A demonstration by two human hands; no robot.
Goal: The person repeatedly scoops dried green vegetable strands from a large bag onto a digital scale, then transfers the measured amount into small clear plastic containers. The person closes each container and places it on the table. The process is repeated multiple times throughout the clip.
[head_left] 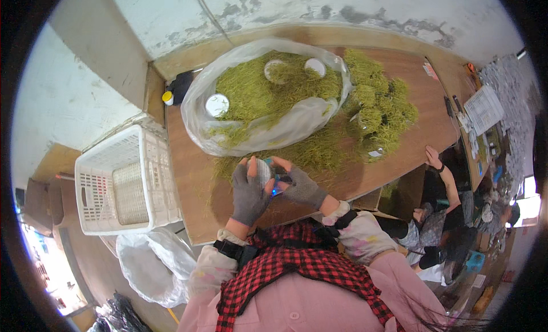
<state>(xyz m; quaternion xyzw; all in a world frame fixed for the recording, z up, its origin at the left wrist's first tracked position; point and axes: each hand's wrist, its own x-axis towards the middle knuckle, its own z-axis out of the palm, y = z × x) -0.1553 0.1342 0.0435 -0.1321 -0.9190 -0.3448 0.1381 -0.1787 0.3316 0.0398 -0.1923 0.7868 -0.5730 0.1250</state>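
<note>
Close to the table's near edge, my left hand and my right hand, both in grey fingerless-tip gloves, close around a small round silvery-grey object. A blue glint shows on its lower side; its exact kind is hard to make out. Just beyond my hands lies a large clear plastic bag, open and filled with yellow-green dried grass-like strands. White round lids or discs rest among the strands. Right of the bag sit several clumps of the same strands, with shiny bits between them.
Loose strands cover parts of the brown table. A white plastic basket stands at the left, above a bin lined with clear plastic. A yellow-lidded container is at the far left corner. Another person's hand touches the right edge.
</note>
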